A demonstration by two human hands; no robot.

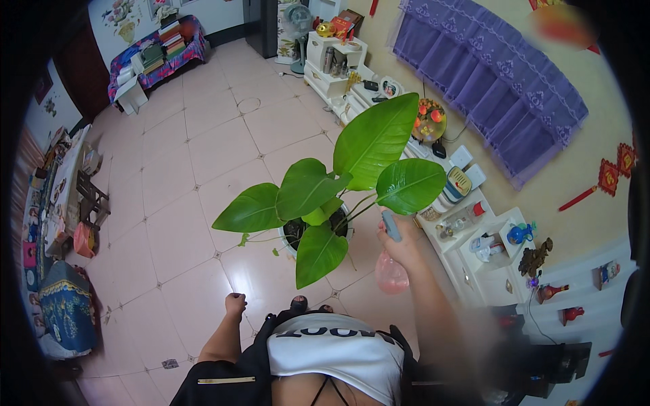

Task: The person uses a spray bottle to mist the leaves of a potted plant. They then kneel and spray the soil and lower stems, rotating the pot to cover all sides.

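Note:
A potted plant with several large green leaves (376, 145) stands in front of me. Its white pot (350, 229) is partly hidden under the leaves, and dark soil shows between the stems. My right hand (399, 243) is wrapped round a spray bottle with a grey trigger head and a see-through pink body (391, 273). It is held just right of the plant, below the right-hand leaf. My left hand (235, 304) hangs in a loose fist near my body, left of and below the pot, touching nothing that I can see.
A long white cabinet (467, 260) with ornaments and jars runs along the right wall, under a purple curtain (487, 81). At the left stand a dark stool (93, 196) and a cloth-covered seat (66, 308). A fan (296, 27) and a loaded sofa (162, 57) stand far back.

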